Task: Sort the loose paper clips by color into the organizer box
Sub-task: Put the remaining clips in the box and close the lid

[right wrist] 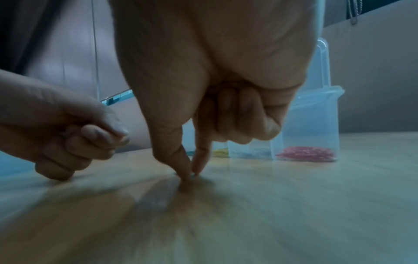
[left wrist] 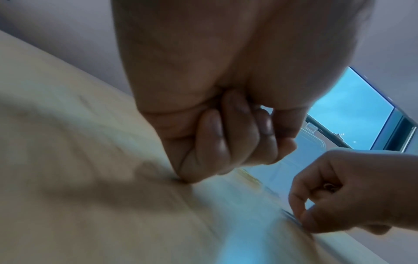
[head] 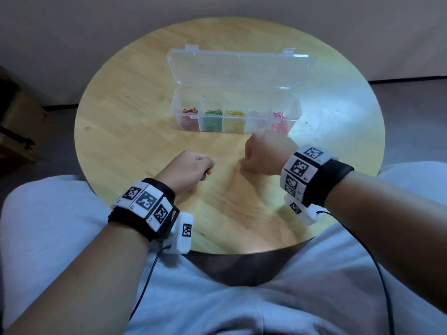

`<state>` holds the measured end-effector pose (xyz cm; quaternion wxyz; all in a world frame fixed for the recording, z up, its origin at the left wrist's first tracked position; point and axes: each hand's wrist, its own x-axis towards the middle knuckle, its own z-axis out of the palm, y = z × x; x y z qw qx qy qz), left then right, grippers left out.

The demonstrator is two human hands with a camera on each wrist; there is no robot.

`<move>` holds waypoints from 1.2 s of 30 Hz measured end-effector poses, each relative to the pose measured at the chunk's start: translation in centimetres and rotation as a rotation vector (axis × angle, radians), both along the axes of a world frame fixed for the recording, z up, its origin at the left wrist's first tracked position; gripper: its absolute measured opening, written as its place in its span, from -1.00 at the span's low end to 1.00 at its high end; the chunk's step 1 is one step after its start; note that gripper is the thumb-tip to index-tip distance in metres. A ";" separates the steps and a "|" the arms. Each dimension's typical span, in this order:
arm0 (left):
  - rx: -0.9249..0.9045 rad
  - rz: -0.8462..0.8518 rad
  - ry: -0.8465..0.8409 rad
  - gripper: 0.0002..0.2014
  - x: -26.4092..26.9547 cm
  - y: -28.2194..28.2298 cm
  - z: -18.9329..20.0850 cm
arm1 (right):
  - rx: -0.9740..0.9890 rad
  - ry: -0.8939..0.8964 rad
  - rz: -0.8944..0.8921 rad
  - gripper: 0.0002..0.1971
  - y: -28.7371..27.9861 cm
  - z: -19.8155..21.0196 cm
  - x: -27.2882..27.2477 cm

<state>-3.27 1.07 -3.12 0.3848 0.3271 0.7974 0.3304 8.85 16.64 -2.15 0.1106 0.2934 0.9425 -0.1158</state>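
Knees: my grey trousers (head: 217, 298) sit closest, tucked under the near edge of the round wooden table (head: 116, 112).
Left hand: my left hand (head: 191, 169) rests on the wood as a loose fist, fingers curled into the palm; I see nothing in it.
Right hand: my right hand (head: 264, 154) is down on the table just in front of the box, thumb and forefinger tips (right wrist: 187, 171) pressed together at the surface, other fingers tucked up.
Grip: narrow pinch, right at the wood. Something thin and pale-bluish seems to lie under the tips, likely a paper clip (right wrist: 194, 174), but it is too small and blurred to be sure I have it.
Handling: I judge a clip like this to be almost weightless, stiff wire, lying flat and slippery on the smooth top. Best taken by nail edge under one loop, then a firm pinch on the flat sides; too light a hold and it skates away.
Box: the clear organizer box (head: 235, 110) stands at the table's middle, lid (head: 239, 66) tipped open behind it.
Compartments: five in a row. From my left: red clips (head: 189, 111), green clips (head: 213, 112), yellow clips (head: 234, 113), pale clips (head: 257, 114) whose colour I can't tell, and pink clips (head: 279, 116) at the right end.
Progress: I spot no other loose clips on the wood, so I reckon this is about the last one.
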 end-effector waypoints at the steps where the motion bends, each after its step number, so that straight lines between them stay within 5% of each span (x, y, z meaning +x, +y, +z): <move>1: 0.007 0.000 0.010 -0.62 0.0 0.0 -0.1 | 0.029 -0.041 0.001 -0.73 -0.2 -0.1 0.1; 6: 0.083 0.023 0.014 -0.60 0.0 0.5 -0.2 | -0.181 -0.150 -0.024 -0.79 -0.3 0.2 0.7; 10: 0.111 -0.014 0.030 -0.57 0.1 1.2 0.3 | -0.797 0.213 -0.415 -0.79 1.1 1.1 1.5; 12: 0.127 -0.032 0.037 -0.57 0.2 1.6 0.8 | -0.702 0.279 -0.377 -0.76 1.6 1.1 1.7; 16: 0.124 -0.049 0.051 -0.57 0.4 2.1 1.5 | -0.290 0.063 -0.047 -0.80 1.2 0.3 2.0; 24: 0.051 -0.065 0.031 -0.59 1.3 1.0 1.0 | -0.144 -0.143 -0.094 -0.73 0.0 0.2 1.7; 26: 0.035 -0.077 0.032 -0.59 1.5 0.9 1.1 | -0.241 -0.132 -0.120 -0.74 -0.2 0.0 1.9; 31: -0.002 -0.117 0.009 -0.55 1.9 1.3 2.0 | -1.063 0.425 -0.652 -0.71 0.9 1.2 2.9; 36: -0.036 -0.200 0.084 -0.59 2.7 2.6 3.6 | -1.275 0.806 -0.783 -0.77 3.3 4.4 2.7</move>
